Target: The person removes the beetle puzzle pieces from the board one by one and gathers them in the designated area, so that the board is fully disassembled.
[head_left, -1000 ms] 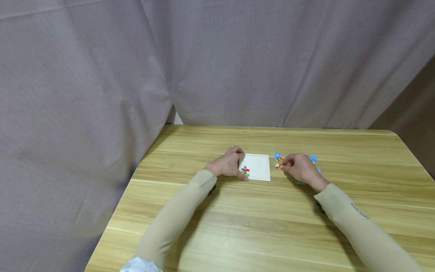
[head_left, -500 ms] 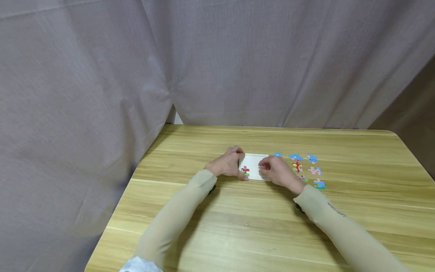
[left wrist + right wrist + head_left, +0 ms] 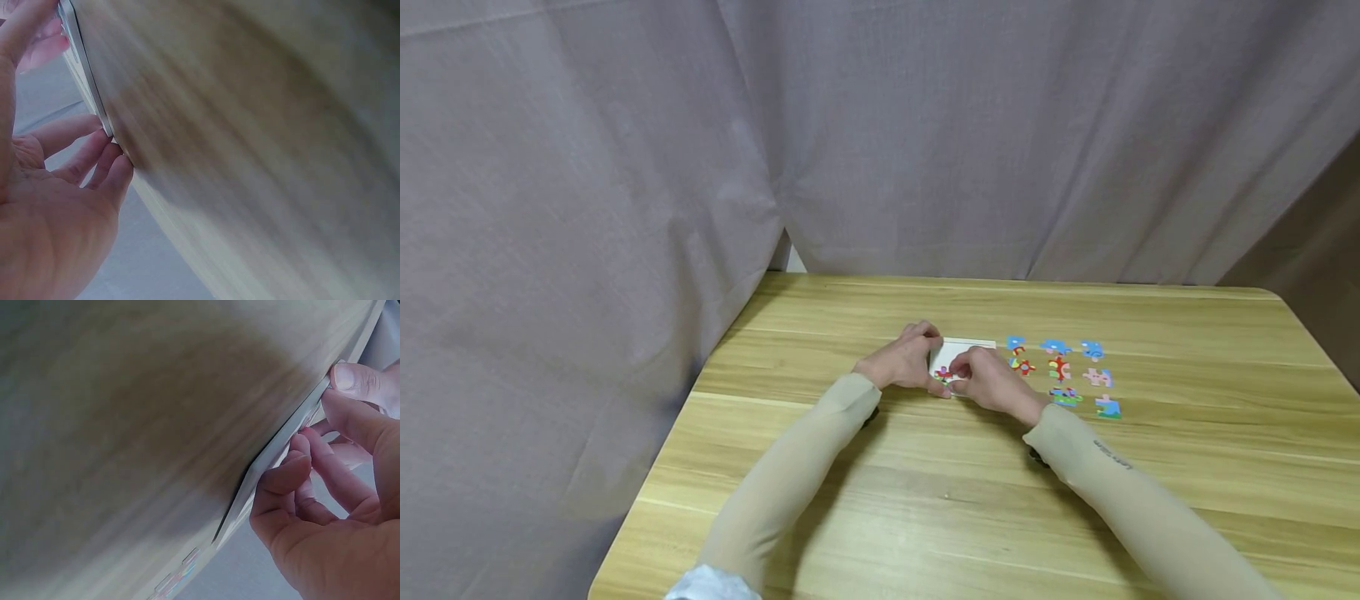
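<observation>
A shallow white puzzle tray (image 3: 943, 352) lies on the wooden table. My left hand (image 3: 901, 360) grips its left side, thumb at the near edge and fingers at the far corner. In the left wrist view the fingertips (image 3: 112, 147) touch the tray's edge. A red and green puzzle piece (image 3: 942, 374) sits in the tray's near left part. At this piece, my right hand (image 3: 996, 382) pinches with thumb and bent fingers, partly covering it. The right wrist view shows bent fingers (image 3: 284, 478) by the tray rim (image 3: 275, 447), with a small bit of red at their tips.
Several loose puzzle pieces lie in rough rows right of the tray, among them a blue piece (image 3: 1056, 346), a red piece (image 3: 1060, 368), a pink piece (image 3: 1097, 377) and a blue-green piece (image 3: 1107, 407). A grey curtain (image 3: 910, 150) hangs behind the table (image 3: 880, 475).
My right hand has moved left from the loose pieces, over the tray, to the piece in its near left part. The left hand has stayed on the tray.
</observation>
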Demonstrator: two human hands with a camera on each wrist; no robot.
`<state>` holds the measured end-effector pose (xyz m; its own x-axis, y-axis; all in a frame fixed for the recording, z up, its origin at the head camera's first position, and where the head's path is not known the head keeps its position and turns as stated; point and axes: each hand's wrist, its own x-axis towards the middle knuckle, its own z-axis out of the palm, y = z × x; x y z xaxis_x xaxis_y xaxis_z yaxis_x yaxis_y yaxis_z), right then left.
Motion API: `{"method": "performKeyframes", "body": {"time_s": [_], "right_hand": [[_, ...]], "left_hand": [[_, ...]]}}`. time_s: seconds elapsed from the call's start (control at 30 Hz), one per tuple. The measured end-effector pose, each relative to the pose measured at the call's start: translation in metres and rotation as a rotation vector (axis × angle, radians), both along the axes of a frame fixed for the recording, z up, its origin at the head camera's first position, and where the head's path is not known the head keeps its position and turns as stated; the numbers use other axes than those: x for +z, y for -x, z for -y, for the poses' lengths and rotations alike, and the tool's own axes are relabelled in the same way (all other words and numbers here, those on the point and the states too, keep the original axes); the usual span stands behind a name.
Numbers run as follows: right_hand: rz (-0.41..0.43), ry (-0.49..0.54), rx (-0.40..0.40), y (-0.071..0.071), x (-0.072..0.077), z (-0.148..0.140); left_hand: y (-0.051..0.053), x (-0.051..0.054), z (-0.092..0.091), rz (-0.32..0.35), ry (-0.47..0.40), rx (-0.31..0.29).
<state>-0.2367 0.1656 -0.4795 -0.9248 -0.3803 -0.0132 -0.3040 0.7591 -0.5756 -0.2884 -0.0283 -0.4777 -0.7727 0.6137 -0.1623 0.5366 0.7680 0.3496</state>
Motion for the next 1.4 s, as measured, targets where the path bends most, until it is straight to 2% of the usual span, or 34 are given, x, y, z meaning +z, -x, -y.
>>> {"method": "performKeyframes", "body": {"time_s": [0.2, 0.5, 0.9, 1.07, 1.3, 1.4], "right_hand": [[0.011, 0.001, -0.013, 0.001, 0.000, 0.002], [0.051, 0.047, -0.004, 0.003, 0.002, 0.004], [0.037, 0.052, 0.002, 0.005, -0.002, 0.003], [0.033, 0.034, -0.014, 0.007, -0.001, 0.003], [0.081, 0.057, -0.047, 0.004, 0.002, -0.003], [0.074, 0.065, -0.051, 0.003, 0.005, -0.007]], "left_hand": [[0.000, -0.001, 0.000, -0.010, -0.002, -0.009], [0.000, -0.001, 0.000, 0.012, -0.003, 0.007], [0.000, 0.000, -0.001, 0.019, -0.007, 0.008], [0.000, 0.000, -0.001, 0.007, 0.001, 0.003], [0.001, -0.002, -0.001, -0.020, 0.000, -0.009], [0.001, -0.002, -0.001, -0.018, 0.006, -0.006]]}}
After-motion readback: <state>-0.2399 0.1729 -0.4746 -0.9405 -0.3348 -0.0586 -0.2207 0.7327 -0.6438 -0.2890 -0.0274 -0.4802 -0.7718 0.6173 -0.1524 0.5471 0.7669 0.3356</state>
